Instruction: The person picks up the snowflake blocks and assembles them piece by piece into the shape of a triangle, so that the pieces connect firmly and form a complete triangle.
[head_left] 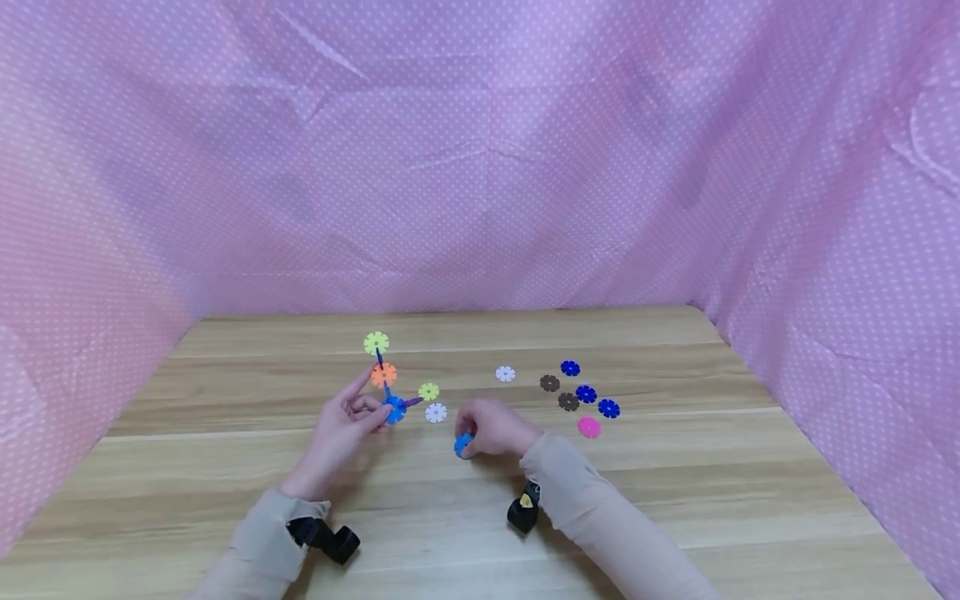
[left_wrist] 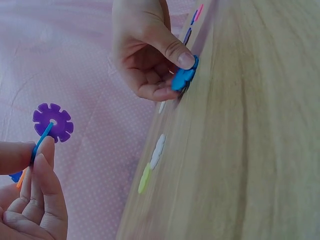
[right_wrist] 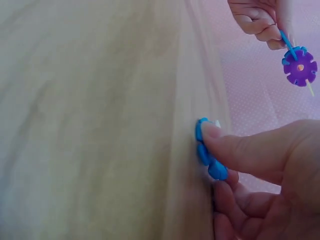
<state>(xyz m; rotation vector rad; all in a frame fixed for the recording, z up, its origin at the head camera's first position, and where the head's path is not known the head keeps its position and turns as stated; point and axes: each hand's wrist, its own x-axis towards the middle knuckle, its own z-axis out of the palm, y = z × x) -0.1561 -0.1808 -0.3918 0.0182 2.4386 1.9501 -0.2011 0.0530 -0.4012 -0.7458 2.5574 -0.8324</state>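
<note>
My left hand [head_left: 341, 429] pinches a light blue snowflake disc [head_left: 394, 409] between thumb and fingers. That disc belongs to a joined chain, held up off the table: an orange disc [head_left: 384, 375], an edge-on dark blue disc and a yellow-green disc [head_left: 377, 342] run away from it, and a purple disc [left_wrist: 52, 122] slots in at the side. My right hand [head_left: 491, 427], low over the table, pinches light blue notched plastic [right_wrist: 203, 152] between thumb and fingers; the thumb covers part of it, and I cannot tell whether it is one disc or two.
Between the hands lie a yellow-green disc [head_left: 429, 391] and a white disc [head_left: 436, 412]. Another white disc [head_left: 506, 374] lies farther back. To the right are several dark blue discs [head_left: 586, 393], two brown discs [head_left: 568, 402] and a pink disc [head_left: 589, 427]. Pink dotted cloth [head_left: 480, 208] surrounds the table.
</note>
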